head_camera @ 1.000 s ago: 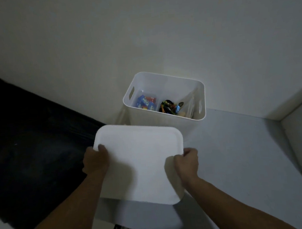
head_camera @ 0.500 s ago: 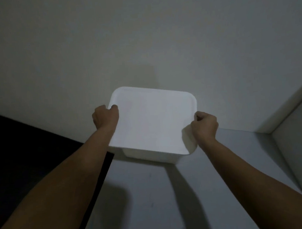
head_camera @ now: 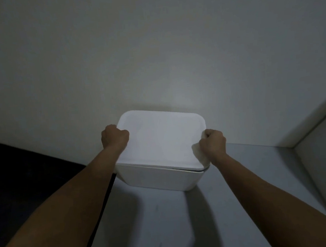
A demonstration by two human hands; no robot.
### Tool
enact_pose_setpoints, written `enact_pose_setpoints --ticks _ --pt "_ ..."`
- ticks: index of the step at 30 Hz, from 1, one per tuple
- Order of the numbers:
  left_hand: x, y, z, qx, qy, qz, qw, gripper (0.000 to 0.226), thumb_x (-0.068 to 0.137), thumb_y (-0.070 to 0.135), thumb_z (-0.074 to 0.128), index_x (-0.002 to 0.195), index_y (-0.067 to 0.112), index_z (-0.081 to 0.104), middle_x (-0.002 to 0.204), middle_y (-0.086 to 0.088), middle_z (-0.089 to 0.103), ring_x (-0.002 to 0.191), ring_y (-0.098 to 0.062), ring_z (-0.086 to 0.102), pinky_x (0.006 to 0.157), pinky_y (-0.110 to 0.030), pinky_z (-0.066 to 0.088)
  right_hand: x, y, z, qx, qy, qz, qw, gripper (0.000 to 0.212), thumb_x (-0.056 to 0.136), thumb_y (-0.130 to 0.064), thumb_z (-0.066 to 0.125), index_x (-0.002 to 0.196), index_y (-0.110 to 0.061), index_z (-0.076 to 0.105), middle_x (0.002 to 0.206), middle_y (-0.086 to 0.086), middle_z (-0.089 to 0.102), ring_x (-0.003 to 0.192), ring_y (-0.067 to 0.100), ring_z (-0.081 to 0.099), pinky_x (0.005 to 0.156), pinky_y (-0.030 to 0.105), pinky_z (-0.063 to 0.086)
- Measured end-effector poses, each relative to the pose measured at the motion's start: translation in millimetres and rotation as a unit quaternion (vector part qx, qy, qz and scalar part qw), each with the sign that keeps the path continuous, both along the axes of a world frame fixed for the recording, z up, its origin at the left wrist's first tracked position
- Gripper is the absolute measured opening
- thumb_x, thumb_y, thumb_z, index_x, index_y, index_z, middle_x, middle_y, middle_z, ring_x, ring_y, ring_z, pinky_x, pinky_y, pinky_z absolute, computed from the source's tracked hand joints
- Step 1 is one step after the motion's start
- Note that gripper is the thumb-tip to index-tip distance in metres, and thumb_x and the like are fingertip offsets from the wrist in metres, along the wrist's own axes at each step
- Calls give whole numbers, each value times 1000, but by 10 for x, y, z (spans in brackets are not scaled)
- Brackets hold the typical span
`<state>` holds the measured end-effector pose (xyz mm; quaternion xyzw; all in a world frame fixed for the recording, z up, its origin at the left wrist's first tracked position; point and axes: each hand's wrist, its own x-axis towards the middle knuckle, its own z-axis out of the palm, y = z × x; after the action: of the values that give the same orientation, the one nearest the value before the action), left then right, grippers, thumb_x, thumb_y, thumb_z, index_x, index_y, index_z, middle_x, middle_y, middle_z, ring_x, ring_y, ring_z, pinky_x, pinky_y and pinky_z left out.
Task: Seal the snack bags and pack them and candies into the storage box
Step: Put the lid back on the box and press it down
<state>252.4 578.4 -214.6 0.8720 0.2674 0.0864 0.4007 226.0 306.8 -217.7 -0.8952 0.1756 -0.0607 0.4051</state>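
A white storage box [head_camera: 158, 179] stands on a pale grey tabletop [head_camera: 166, 230], at its far edge and close against the plain wall [head_camera: 153, 56] behind it. A flat white lid [head_camera: 162, 138] with rounded corners lies across the top of the box and covers the opening, so nothing inside can be seen. Along the near right corner a thin dark line shows between lid and box rim, so the lid is not fully flush there. The left hand [head_camera: 114, 136] is at the lid's left edge, fingers curled tight around that edge in a firm grip. The right hand [head_camera: 212, 143] is at the lid's right edge near the front corner, fingers likewise curled and clasping the rim. Both bare forearms reach in from the near edge of the tabletop. To the left of the tabletop lies a dark surface [head_camera: 25, 173]. A white wall [head_camera: 323, 159] rises at the right edge, meeting the back wall in the far right corner.
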Motion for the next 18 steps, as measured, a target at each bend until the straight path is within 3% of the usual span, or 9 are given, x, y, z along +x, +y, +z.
enact_pose_setpoints --ticks 4,7,9,10,12,18 --pt "-42 20 -143 3 -41 -19 999 9 77 6 53 75 0 59 91 -21 67 82 -35 64 63 -28 44 -66 68 -114 4 -11 -13 1000 17 74 8 43 64 -5 44 65 9 48 65 25 45 50 27 29" --pt "-82 54 -284 7 -55 -52 997 31 75 19 52 90 -7 61 98 -23 66 91 -38 63 76 -37 53 -158 127 -227 -6 -40 -20 999 17 73 9 40 68 -7 41 76 14 50 68 26 46 48 17 31" --pt "-67 54 -342 48 -45 -76 995 48 78 29 53 112 -5 59 122 -24 58 115 -39 54 100 -47 45 -175 163 -252 -51 -38 -3 998 15 73 5 42 80 -5 51 92 17 56 91 35 54 68 28 43" --pt "-57 27 -337 86 -37 -86 992 55 82 32 54 124 -2 54 137 -24 48 130 -38 42 111 -51 32 -159 177 -232 -104 -26 14 994 26 76 0 45 99 -3 56 111 16 58 109 38 51 85 38 43" --pt "-30 -81 -228 168 -49 -116 978 61 90 36 54 140 3 41 153 -18 30 145 -31 20 118 -52 9 -99 211 -65 -183 -33 45 982 47 87 -11 48 133 -7 46 144 12 44 134 35 35 106 50 30" --pt "147 -439 388 259 -185 -219 922 59 93 43 41 142 11 42 155 -10 31 147 -24 18 117 -52 10 206 415 753 -259 -154 138 944 55 96 -29 44 146 -10 32 156 13 29 144 33 25 112 50 25"
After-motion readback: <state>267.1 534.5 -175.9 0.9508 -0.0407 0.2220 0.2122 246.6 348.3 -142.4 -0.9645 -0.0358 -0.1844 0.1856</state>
